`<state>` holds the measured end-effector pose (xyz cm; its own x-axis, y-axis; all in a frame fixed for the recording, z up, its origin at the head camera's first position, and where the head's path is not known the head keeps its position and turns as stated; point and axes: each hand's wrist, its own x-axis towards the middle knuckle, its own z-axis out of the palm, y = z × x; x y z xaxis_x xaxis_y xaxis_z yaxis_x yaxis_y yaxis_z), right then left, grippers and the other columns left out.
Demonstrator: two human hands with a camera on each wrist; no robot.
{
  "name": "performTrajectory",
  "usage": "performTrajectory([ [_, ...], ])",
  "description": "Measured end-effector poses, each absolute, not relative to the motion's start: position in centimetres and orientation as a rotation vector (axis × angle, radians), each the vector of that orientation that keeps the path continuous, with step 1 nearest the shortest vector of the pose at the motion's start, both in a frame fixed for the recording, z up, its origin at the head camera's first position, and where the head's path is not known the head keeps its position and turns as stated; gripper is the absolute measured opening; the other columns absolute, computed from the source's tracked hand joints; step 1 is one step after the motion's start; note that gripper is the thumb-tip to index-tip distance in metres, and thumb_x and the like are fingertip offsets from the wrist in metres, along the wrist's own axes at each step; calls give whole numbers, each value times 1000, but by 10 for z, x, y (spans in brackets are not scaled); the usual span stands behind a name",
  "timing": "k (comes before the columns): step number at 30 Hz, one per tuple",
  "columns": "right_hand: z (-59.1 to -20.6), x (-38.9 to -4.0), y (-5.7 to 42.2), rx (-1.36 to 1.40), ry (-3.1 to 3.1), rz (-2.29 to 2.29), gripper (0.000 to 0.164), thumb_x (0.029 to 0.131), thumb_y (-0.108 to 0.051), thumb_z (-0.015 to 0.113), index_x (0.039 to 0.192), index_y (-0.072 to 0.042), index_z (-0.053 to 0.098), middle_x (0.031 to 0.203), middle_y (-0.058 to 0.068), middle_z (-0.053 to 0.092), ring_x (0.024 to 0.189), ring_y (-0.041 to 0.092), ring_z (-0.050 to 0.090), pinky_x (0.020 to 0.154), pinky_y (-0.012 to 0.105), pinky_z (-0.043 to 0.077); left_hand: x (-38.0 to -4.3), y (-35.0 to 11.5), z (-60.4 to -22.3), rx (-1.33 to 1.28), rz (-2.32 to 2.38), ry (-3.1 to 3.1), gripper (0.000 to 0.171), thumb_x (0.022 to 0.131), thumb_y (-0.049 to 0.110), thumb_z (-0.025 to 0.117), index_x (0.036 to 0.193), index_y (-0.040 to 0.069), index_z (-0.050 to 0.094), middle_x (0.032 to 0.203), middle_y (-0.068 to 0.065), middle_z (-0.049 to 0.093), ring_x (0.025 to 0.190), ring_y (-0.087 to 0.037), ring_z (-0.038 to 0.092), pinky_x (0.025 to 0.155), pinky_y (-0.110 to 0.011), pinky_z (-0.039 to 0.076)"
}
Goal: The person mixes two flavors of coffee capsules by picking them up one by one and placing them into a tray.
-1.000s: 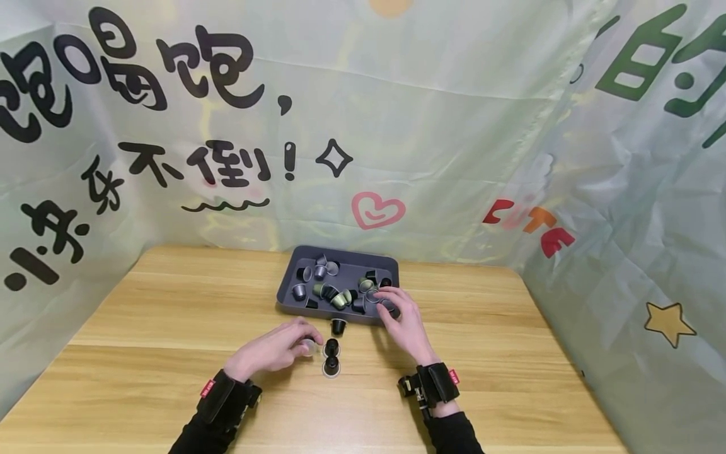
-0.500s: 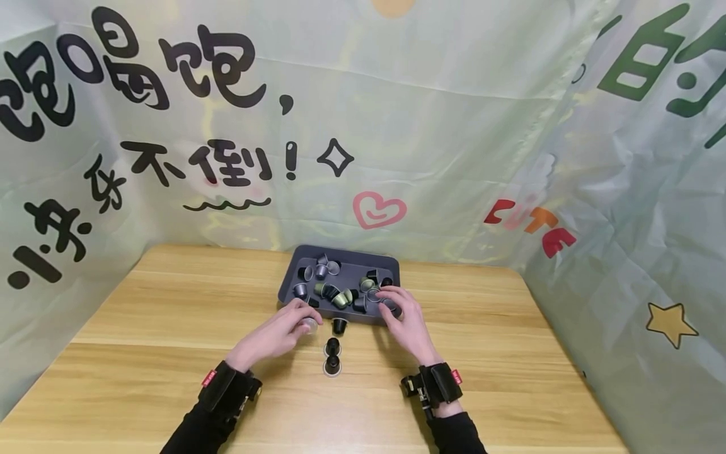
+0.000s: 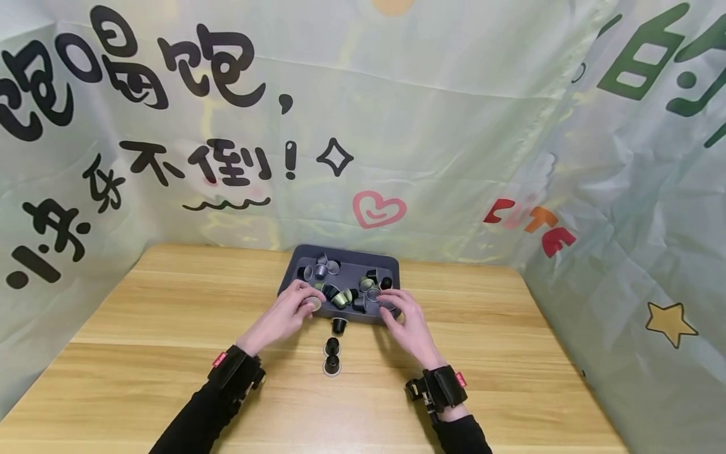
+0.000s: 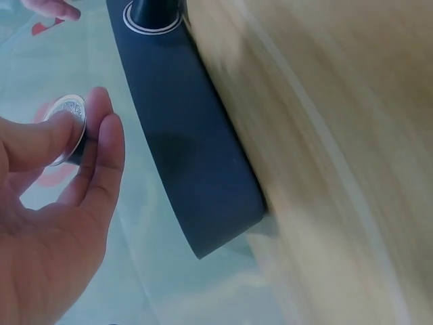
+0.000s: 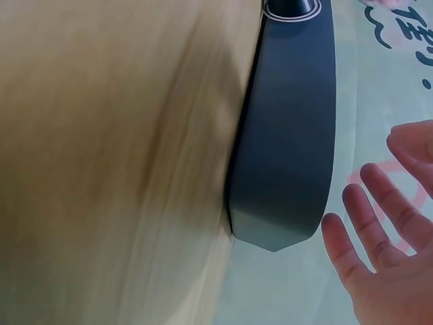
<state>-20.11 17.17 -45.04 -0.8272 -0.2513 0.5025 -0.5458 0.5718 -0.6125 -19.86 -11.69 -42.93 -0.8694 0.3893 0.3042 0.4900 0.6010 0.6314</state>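
My left hand (image 3: pixel 283 317) pinches a coffee capsule (image 4: pixel 73 107) between thumb and fingers. Its silvery lid faces the thumb; a dark body shows behind. That hand is over the front left part of a dark grey tray (image 3: pixel 340 253). At the tray's front right, my right hand (image 3: pixel 411 325) hovers with fingers spread, and the right wrist view shows nothing held in the visible part of it. A capsule (image 3: pixel 388 305) lies near its fingertips, partly hidden. Several black, green and grey-purple capsules lie loose in the tray, such as a green one (image 3: pixel 339 301).
Three black capsules form a line on the wooden table (image 3: pixel 482 353): one (image 3: pixel 338 326) by the tray's front wall, another (image 3: pixel 332 346) nearer me, and the nearest (image 3: pixel 331 366). Behind the tray hangs a printed cloth (image 3: pixel 454 157), with more cloth at both sides.
My left hand has travelled forward with its capsule, from beside the line on the table to over the tray's front left. My right hand has barely moved.
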Motion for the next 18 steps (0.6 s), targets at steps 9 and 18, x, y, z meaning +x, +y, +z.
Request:
performTrajectory([
  [9, -449, -194, 173, 691, -2466, 1080, 24, 91, -4, 69, 115, -2, 72, 129, 18, 67, 124, 37, 60, 108, 59, 45, -218, -111, -429, -681, -1162, -2665, 23, 95, -3, 59, 114, 5, 70, 107, -14, 56, 86, -13, 58, 85, -34, 50],
  [18, -451, -191, 171, 743, -2461, 1033, 22, 91, -5, 70, 112, -2, 73, 126, 18, 68, 122, 35, 61, 106, 57, 46, -237, -99, -422, -649, -1199, -2737, 25, 96, 0, 58, 118, 2, 70, 87, -9, 63, 97, -23, 57, 83, -30, 44],
])
